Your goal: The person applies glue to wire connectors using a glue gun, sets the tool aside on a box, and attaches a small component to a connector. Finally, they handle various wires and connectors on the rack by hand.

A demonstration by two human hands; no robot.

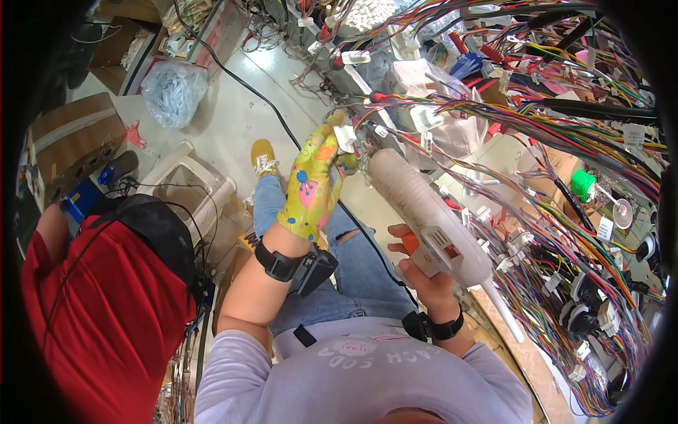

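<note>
My left hand (311,185), in a yellow flowered glove, is closed around a white plastic connector (345,138) on the end of a wire bundle. In my bare right hand (432,288) is a pale, dusty hot glue gun (417,201), gripped at its handle with a finger by the orange trigger (409,244). The gun's nozzle end lies close to the connector; a small gap or contact there cannot be made out. A white glue stick (506,314) sticks out of its back end.
Dense colourful wire harnesses (508,120) hang and spread along the right side. A black cable (272,116) runs across the floor. At the left are a person in a red shirt (116,311), a plastic stool (222,191), a cardboard box (74,138) and a clear bag (174,93).
</note>
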